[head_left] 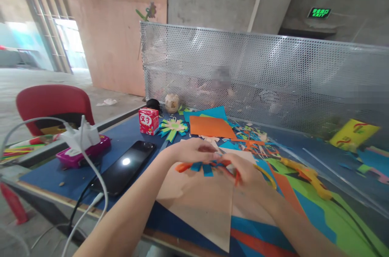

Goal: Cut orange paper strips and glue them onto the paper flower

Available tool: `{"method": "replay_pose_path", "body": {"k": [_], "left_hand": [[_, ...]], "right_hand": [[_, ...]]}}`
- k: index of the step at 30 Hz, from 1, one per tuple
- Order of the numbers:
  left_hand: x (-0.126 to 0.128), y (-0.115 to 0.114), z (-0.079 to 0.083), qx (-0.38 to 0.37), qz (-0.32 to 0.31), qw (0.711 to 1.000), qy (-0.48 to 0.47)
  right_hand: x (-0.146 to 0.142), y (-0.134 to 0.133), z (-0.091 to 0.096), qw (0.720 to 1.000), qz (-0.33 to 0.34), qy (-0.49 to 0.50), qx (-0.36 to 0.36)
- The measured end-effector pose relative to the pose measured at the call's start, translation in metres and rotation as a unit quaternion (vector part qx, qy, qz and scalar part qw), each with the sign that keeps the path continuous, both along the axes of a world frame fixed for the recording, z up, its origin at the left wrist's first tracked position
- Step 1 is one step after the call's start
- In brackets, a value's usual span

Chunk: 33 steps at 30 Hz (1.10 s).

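My left hand (pixel 199 151) is closed, its fingertips pinching a blue-and-orange cut-paper piece (pixel 208 169) over a beige sheet (pixel 200 208). From the other side, my right hand (pixel 244 172) grips the same piece, its fingers bent and partly blurred. Blue tabs hang from the paper toward me, and an orange end sticks out at left. By my right hand curves a yellow strip-like thing (pixel 269 176) whose kind I cannot make out. Beyond my hands lies a green-and-blue paper flower (pixel 173 128).
A yellow glue gun (pixel 310 176) with a cord lies right on coloured sheets. Orange paper (pixel 211 126) and scraps are behind my hands. To the left are a black phone (pixel 127 168), a pink tissue box (pixel 148 120) and a power strip (pixel 83 151). A perforated metal screen (pixel 258 75) borders the back.
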<state>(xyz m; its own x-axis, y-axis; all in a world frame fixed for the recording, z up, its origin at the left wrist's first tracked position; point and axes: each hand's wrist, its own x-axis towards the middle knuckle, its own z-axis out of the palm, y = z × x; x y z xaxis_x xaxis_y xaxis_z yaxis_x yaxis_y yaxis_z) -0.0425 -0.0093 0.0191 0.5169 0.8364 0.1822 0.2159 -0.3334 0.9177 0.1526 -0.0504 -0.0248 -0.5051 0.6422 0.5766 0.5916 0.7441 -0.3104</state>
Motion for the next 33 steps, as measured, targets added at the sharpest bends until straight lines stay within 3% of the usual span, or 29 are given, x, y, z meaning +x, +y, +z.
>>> {"method": "replay_pose_path", "body": {"k": [1, 3, 7, 10, 16, 21, 25, 30, 33], "left_hand": [[-0.004, 0.002, 0.004, -0.025, -0.078, 0.997, -0.005], [-0.012, 0.007, 0.009, -0.064, -0.150, 0.984, -0.077], [-0.019, 0.018, 0.006, -0.066, -0.151, 0.968, -0.187], [-0.013, 0.020, -0.001, -0.080, -0.138, 0.967, -0.197], [0.001, 0.015, -0.006, -0.125, -0.072, 0.978, -0.149], [0.007, 0.020, -0.009, -0.166, 0.053, 0.974, -0.142], [0.014, 0.023, -0.016, -0.163, 0.097, 0.968, -0.167], [0.023, 0.020, -0.028, -0.253, 0.056, 0.944, -0.205], [0.026, 0.018, -0.032, -0.298, 0.027, 0.928, -0.220]], "right_hand": [[0.001, 0.000, 0.003, 0.997, -0.020, 0.069, -0.016], [0.001, 0.000, 0.011, 0.979, -0.067, 0.191, -0.018], [0.001, 0.002, 0.021, 0.915, -0.151, 0.373, -0.034], [0.002, 0.007, 0.018, 0.873, -0.149, 0.457, -0.082], [0.005, 0.015, 0.009, 0.845, -0.166, 0.500, -0.097], [0.005, 0.014, 0.013, 0.817, -0.110, 0.522, -0.221], [0.008, 0.013, 0.014, 0.788, -0.071, 0.544, -0.281], [0.012, 0.019, 0.009, 0.759, -0.122, 0.579, -0.271], [0.016, 0.024, 0.007, 0.753, -0.116, 0.584, -0.281]]}}
